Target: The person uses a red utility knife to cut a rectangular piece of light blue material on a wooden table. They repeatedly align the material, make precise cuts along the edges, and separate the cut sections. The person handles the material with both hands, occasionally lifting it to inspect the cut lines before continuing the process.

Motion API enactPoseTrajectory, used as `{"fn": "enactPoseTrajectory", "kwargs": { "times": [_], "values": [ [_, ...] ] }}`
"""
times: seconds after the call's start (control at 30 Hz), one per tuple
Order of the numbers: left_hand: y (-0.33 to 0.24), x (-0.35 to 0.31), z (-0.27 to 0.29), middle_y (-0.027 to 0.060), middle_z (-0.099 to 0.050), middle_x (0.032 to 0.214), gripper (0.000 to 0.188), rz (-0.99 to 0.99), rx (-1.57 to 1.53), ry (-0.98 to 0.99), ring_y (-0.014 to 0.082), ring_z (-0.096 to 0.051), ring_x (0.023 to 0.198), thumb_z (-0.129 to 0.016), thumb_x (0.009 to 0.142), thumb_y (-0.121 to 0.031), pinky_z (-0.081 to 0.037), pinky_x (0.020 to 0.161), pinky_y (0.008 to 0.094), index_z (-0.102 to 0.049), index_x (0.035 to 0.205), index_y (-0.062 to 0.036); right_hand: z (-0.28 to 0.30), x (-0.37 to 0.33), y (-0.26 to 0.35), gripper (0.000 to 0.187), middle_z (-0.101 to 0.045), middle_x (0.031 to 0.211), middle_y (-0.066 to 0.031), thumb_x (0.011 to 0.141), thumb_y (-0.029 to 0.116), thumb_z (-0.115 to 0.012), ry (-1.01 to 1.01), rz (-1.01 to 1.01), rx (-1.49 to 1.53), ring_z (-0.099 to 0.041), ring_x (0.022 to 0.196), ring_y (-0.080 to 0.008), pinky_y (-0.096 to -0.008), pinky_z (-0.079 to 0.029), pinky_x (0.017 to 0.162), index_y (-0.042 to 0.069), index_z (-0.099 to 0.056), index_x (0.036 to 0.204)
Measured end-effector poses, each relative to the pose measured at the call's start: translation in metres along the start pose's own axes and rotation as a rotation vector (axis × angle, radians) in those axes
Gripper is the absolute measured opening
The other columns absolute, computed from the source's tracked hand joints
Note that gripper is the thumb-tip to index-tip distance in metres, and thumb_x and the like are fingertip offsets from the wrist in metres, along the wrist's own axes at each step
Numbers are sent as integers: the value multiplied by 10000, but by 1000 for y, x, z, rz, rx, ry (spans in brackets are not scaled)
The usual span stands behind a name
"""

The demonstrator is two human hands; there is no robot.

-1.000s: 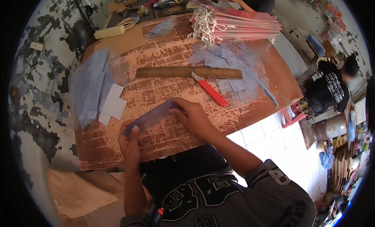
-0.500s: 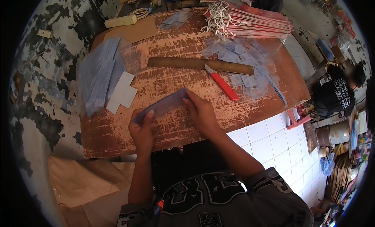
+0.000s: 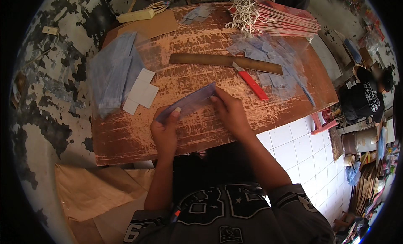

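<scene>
A folded strip of clear bluish plastic sheet is stretched slantwise between my hands, above the near part of a worn brown table. My left hand grips its lower left end, thumb on top. At the upper right end, my right hand pinches it between thumb and fingers. Beyond the hands lies a red utility knife, blade out, its tip by a long brown flat strip like a ruler. White card pieces rest to the left, beside a pile of long clear plastic sheets.
Small cut plastic pieces are scattered at the right, more at the back. Red-edged flat items with white cords are stacked far right. Brown cardboard and a cream block lie far left. Another person sits right, near a pink stool.
The whole view has shifted, so the table and my hands appear farther right and higher. Both hands keep the same hold on the plastic strip.
</scene>
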State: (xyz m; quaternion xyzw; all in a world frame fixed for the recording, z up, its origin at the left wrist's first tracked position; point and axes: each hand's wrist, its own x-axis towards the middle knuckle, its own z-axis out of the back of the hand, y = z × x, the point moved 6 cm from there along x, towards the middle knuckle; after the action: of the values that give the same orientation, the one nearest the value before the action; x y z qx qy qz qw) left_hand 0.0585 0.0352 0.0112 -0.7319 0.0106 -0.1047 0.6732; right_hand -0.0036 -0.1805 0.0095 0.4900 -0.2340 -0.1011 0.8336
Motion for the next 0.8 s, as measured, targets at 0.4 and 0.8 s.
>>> {"fn": "enactPoseTrajectory", "kwargs": {
  "times": [0.4, 0.8],
  "values": [
    [0, 4, 3, 71, -735, 1063, 258, -12, 16, 56, 126, -652, 991, -719, 1021, -180, -497, 924, 285, -707, 1136, 51, -1, 2, 0, 362, -715, 928, -240, 1047, 137, -646, 89, -142, 41, -730, 800, -287, -375, -560, 761, -9, -619, 1377],
    [-6, 2, 2, 52, -726, 993, 197, -15, 51, -2, 109, -632, 933, -722, 1020, -158, -490, 878, 273, -699, 1063, 33, 0, 3, -4, 379, -714, 890, -212, 1051, 156, -647, 81, -89, 42, -717, 764, -246, -371, -543, 723, 22, -617, 1404]
  ]
}}
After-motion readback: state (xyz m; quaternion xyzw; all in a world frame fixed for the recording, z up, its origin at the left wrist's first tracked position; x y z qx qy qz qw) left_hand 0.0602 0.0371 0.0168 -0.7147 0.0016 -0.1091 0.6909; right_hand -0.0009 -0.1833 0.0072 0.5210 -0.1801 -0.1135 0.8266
